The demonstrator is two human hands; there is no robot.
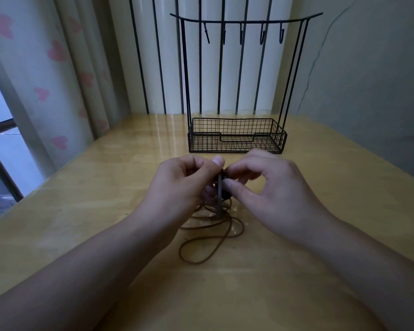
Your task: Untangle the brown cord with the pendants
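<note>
Hands: left hand (pixel 185 181) and right hand (pixel 268 187) meet above the table (pixel 81 235).
Cord: cord (pixel 208 237) lies below them.
Behind: wire rack (pixel 237 137).

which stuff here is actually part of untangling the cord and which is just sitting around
Part of the job:
- brown cord, looped on the table in front of the hands
- dark pendants, pinched between both hands
- left hand and right hand

Just sitting there:
- black wire rack with hooks, behind the hands
- heart-print curtain
- wooden table
</note>
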